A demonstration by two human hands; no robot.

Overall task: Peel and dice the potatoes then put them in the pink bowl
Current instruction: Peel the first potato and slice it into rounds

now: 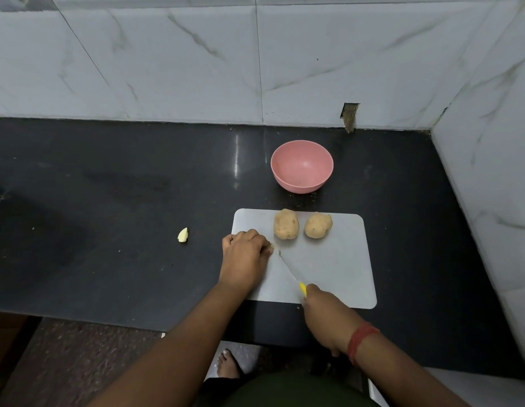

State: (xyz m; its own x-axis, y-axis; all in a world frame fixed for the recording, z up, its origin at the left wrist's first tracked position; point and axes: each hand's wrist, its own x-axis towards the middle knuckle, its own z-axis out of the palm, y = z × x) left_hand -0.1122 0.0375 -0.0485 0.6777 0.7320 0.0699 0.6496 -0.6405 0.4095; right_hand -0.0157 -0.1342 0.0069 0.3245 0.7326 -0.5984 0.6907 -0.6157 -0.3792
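Note:
Two whole tan potatoes, one (286, 224) left of the other (318, 225), lie at the far side of a grey cutting board (343, 268). My left hand (245, 254) is curled over a third potato (271, 247) on the board's left edge, and only a sliver of it shows. My right hand (323, 312) grips the yellow handle of a knife (289, 270), whose blade points up-left with its tip close to that hidden potato. The pink bowl (301, 165) stands empty beyond the board.
A small pale piece of potato (182, 235) lies on the black counter (108, 201) left of the board. Marble-tiled walls close the back and the right side. The counter's front edge runs just below the board, with a bare foot (227, 364) on the floor beneath.

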